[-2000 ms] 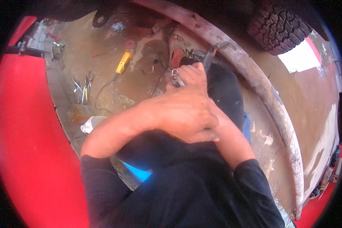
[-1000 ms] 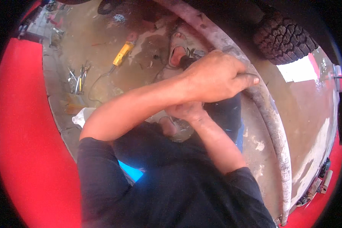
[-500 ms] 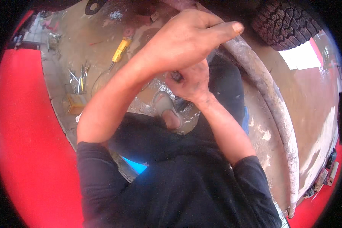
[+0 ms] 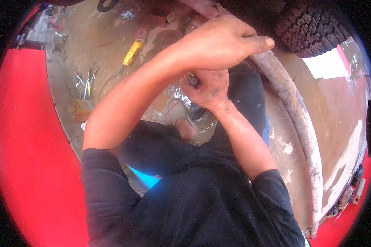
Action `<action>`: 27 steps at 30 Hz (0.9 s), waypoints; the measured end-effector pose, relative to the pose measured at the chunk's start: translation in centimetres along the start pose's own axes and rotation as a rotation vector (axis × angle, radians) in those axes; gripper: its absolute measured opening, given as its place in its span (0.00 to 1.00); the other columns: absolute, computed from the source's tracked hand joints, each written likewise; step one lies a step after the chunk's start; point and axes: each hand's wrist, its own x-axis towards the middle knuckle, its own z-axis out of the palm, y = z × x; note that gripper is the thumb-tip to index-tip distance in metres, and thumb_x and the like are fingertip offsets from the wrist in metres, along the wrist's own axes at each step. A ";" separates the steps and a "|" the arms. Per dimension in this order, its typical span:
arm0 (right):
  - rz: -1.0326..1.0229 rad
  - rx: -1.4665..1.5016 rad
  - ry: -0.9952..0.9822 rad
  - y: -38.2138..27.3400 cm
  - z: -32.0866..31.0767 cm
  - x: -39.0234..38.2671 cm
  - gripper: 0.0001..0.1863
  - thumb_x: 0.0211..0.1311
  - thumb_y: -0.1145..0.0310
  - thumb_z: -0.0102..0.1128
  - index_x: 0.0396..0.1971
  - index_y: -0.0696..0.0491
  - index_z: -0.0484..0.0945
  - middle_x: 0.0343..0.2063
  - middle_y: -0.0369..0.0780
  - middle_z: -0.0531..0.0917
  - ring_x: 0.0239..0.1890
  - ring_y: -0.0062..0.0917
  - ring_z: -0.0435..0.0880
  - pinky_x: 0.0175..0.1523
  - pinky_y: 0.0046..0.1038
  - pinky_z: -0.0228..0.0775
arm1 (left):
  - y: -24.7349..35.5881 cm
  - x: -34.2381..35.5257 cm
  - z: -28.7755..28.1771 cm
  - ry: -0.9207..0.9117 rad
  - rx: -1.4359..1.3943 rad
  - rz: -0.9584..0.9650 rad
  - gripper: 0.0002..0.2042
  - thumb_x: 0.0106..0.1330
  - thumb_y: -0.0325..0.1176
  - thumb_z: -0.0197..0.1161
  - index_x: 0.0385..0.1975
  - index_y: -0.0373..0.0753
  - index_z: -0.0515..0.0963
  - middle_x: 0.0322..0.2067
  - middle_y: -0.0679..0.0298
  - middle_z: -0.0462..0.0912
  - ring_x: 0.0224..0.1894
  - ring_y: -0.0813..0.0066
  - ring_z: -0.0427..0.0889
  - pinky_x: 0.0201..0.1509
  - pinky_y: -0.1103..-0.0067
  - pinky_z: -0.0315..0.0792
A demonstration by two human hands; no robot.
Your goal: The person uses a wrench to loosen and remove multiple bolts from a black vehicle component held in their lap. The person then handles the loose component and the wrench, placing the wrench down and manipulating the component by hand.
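Note:
My left hand [image 4: 224,43] crosses above my right, back upward and thumb stretched out to the right. Its other fingers curl away underneath; what they hold, if anything, is hidden. Just below it, my right hand [image 4: 210,86] is closed round a dark, dirty metal piece [image 4: 193,80], of which only a short end shows at the thumb side. The rest of that piece is covered by my hands. A long, worn, curved pipe [image 4: 290,90] runs close to the right of both hands, from the top middle down to the lower right.
A yellow angle grinder [image 4: 132,52] lies on the wet floor at the upper left, its cable trailing nearer. Several hand tools [image 4: 88,82] and a wooden box [image 4: 82,110] are left of it. A treaded tyre [image 4: 313,31] stands at the upper right. My sandalled foot [image 4: 183,121] is below my hands.
My left hand has shifted a little to the right and slightly nearer, thumb still out. My right hand has hardly moved and keeps its grip on the dark metal piece.

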 end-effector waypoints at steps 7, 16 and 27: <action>0.024 0.014 0.025 0.0 0.3 -0.4 0.24 0.39 0.57 0.79 0.40 0.48 0.86 0.36 0.40 0.87 0.47 0.42 0.85 0.56 0.50 0.72 | 0.4 -0.5 0.3 -0.073 0.022 -0.031 0.32 0.69 0.62 0.65 0.26 0.31 0.82 0.18 0.70 0.71 0.26 0.83 0.69 0.27 0.72 0.65; 0.017 -0.104 -0.055 0.6 0.7 -1.1 0.27 0.50 0.56 0.77 0.49 0.51 0.84 0.39 0.43 0.86 0.52 0.43 0.84 0.58 0.47 0.72 | 0.6 -1.7 0.6 -0.152 -0.065 0.022 0.28 0.71 0.55 0.67 0.17 0.38 0.73 0.17 0.75 0.66 0.26 0.89 0.66 0.26 0.77 0.63; -0.082 -0.135 0.073 2.1 0.3 -2.1 0.27 0.55 0.59 0.75 0.54 0.53 0.82 0.48 0.46 0.86 0.57 0.41 0.83 0.61 0.45 0.73 | 0.0 -2.8 1.5 -0.124 0.049 0.211 0.20 0.74 0.48 0.65 0.28 0.35 0.77 0.23 0.61 0.77 0.31 0.74 0.79 0.35 0.70 0.72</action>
